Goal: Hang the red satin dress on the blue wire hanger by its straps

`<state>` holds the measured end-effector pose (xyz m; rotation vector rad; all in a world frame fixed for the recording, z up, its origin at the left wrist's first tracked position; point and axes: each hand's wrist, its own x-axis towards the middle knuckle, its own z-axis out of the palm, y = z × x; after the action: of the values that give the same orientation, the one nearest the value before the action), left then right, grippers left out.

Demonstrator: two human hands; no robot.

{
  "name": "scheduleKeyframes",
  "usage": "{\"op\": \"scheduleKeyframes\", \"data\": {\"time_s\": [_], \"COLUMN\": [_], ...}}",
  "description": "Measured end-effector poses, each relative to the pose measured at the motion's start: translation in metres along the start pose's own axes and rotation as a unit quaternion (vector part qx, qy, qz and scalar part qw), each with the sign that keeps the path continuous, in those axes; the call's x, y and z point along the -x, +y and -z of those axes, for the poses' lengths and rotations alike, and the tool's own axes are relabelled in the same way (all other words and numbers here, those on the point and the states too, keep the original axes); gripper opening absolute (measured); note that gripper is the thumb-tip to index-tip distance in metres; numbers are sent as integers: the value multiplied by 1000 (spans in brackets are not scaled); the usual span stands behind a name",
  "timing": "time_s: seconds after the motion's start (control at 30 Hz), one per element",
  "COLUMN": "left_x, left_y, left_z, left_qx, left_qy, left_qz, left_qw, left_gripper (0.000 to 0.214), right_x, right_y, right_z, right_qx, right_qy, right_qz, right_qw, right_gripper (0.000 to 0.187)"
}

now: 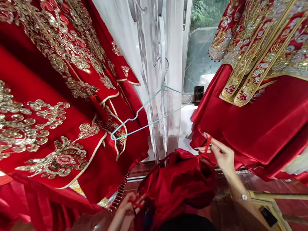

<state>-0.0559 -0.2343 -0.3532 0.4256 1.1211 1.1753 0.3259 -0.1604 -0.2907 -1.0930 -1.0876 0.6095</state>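
A dark red satin garment [177, 184] is bunched in front of my body, between my two hands. My right hand [224, 156], on the garment's right side, has its fingers closed in a pinch on a thin red ribbon [208, 143]. At the lower left, the fingers of my left hand [127, 211] are closed around another narrow red strip [139, 200] at the garment's edge. Above the garment hangs a bare light blue wire hanger [165, 86] with a metal hook.
Red gowns with gold beading hang on the left [60, 158] and right [270, 115]. Behind are a white curtain [119, 25] and a window [209, 43]. A phone with a timer [199, 95] stands on the sill. A wooden stool [276, 205] with a dark phone [268, 216] is at lower right.
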Motion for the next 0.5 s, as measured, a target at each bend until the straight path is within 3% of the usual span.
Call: {"op": "scheduleKeyframes", "data": {"time_s": [0.13, 0.23, 0.37, 0.5], "left_x": [8, 17, 31, 39], "left_y": [-2, -3, 5, 24], "left_z": [30, 34, 11, -19], "left_qx": [16, 39, 64, 98], "left_qy": [16, 34, 56, 91], "left_qz": [108, 116, 64, -37], "left_qw": [994, 992, 994, 990], "left_gripper": [31, 36, 41, 34], "right_x": [-72, -125, -183, -222], "right_y": [-4, 4, 22, 28], "right_z": [23, 39, 42, 18], "right_qx": [64, 103, 69, 16], "right_qy": [-34, -14, -40, -106], "right_qz": [51, 90, 82, 54], "right_qw": [996, 991, 993, 993], "right_gripper": [46, 50, 52, 59]}}
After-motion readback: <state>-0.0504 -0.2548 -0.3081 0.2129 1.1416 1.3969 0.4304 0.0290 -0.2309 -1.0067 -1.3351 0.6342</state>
